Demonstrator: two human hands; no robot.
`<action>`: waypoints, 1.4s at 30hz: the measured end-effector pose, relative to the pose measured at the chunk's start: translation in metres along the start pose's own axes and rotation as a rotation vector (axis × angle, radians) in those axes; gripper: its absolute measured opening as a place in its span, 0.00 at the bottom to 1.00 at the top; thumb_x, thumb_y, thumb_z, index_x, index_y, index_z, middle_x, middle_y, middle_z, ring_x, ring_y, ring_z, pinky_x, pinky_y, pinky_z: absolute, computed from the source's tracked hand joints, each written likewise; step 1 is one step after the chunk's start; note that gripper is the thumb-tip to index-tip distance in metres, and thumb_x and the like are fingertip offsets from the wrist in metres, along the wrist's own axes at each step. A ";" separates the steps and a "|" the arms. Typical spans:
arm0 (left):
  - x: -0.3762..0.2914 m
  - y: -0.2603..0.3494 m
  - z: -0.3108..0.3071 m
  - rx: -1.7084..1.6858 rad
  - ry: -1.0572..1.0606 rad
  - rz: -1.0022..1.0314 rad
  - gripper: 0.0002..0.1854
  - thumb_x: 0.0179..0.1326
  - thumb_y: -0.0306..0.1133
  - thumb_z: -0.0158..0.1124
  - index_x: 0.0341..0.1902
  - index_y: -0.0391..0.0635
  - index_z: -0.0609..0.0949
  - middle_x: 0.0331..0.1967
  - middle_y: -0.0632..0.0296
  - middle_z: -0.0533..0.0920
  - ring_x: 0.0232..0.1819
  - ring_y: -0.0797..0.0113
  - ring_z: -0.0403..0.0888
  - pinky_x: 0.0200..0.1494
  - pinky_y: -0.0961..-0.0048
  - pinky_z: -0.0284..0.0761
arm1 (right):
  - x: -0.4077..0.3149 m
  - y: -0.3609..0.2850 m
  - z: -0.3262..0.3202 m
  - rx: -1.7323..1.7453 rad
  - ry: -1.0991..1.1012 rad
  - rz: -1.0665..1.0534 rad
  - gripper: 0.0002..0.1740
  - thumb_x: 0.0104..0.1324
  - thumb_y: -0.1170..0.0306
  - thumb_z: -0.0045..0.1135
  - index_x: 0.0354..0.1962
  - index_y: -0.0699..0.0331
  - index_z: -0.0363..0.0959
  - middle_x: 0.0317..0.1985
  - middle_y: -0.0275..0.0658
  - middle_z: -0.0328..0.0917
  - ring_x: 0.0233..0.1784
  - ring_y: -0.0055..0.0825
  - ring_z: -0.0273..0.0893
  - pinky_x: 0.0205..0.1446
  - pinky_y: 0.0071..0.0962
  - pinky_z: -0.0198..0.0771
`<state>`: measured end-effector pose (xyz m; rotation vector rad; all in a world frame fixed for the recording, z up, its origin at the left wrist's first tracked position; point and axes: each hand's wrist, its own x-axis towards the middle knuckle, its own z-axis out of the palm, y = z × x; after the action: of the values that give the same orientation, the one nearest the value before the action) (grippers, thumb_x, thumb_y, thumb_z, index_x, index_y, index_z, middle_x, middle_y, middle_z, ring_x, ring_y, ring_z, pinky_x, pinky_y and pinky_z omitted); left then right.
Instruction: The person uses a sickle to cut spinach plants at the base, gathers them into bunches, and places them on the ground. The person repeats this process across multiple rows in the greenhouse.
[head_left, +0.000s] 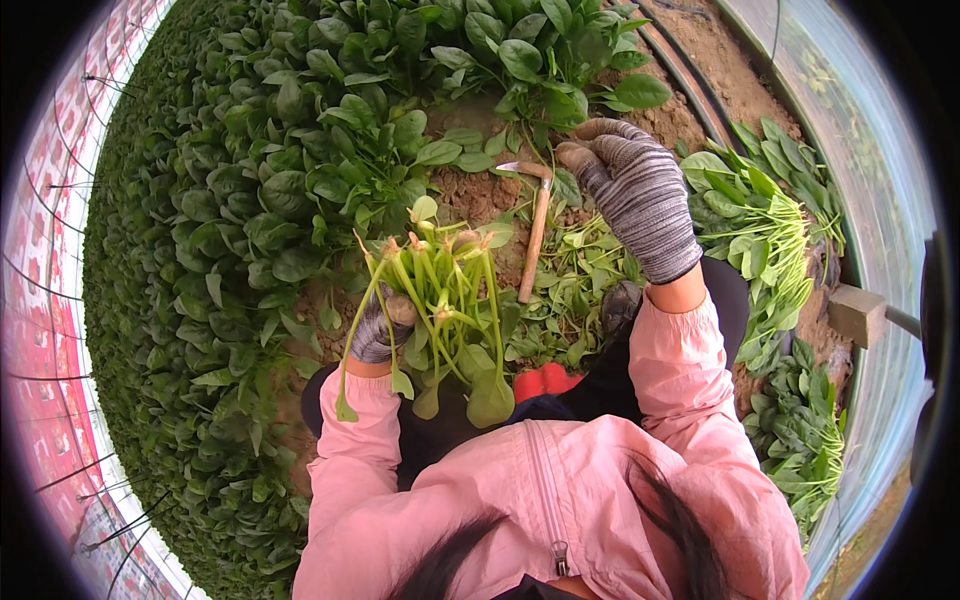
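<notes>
My left hand (386, 322), in a grey striped knit glove, is closed around a bunch of cut leafy greens that look like spinach (442, 292), stem ends up and leaves hanging down. My right hand (626, 187), in a matching glove, is at the lower edge of the standing plants (525, 60); its fingertips are bent near thin stems, and whether they pinch anything cannot be told. Between the hands a small sickle (535, 232) with a wooden handle lies on soil and leaves, its pointed blade towards the left.
Dense greens (225, 225) fill the left side. Loose trimmed leaves (577, 292) cover the ground by my shoe (621, 306). Cut bunches (772, 240) lie at the right, near a block (857, 316) and plastic sheeting (877, 187). Dark hoses (686, 67) run along the soil, upper right.
</notes>
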<state>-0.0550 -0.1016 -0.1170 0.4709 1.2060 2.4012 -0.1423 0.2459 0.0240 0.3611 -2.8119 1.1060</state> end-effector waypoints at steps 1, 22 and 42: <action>-0.002 0.001 0.009 0.064 0.046 -0.035 0.51 0.51 0.59 0.68 0.73 0.47 0.58 0.70 0.52 0.63 0.67 0.54 0.67 0.64 0.52 0.67 | -0.002 -0.001 0.000 0.159 0.083 -0.174 0.12 0.64 0.70 0.59 0.42 0.67 0.80 0.49 0.46 0.78 0.49 0.36 0.79 0.52 0.31 0.73; 0.016 0.032 0.098 0.547 0.153 -0.288 0.36 0.54 0.43 0.70 0.64 0.36 0.72 0.58 0.58 0.77 0.57 0.68 0.73 0.62 0.70 0.65 | -0.038 -0.058 0.003 0.403 -0.194 -0.518 0.11 0.52 0.69 0.70 0.32 0.62 0.77 0.56 0.43 0.74 0.61 0.43 0.70 0.62 0.39 0.66; 0.003 0.016 0.081 0.276 0.158 -0.239 0.38 0.51 0.44 0.75 0.62 0.37 0.73 0.54 0.57 0.79 0.53 0.67 0.77 0.57 0.71 0.73 | -0.017 -0.007 -0.013 0.386 -0.076 -0.470 0.14 0.58 0.73 0.63 0.44 0.62 0.78 0.59 0.46 0.71 0.57 0.43 0.73 0.61 0.39 0.67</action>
<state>-0.0230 -0.0541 -0.0571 0.2043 1.5781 2.1112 -0.1236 0.2529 0.0351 1.0499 -2.3577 1.5175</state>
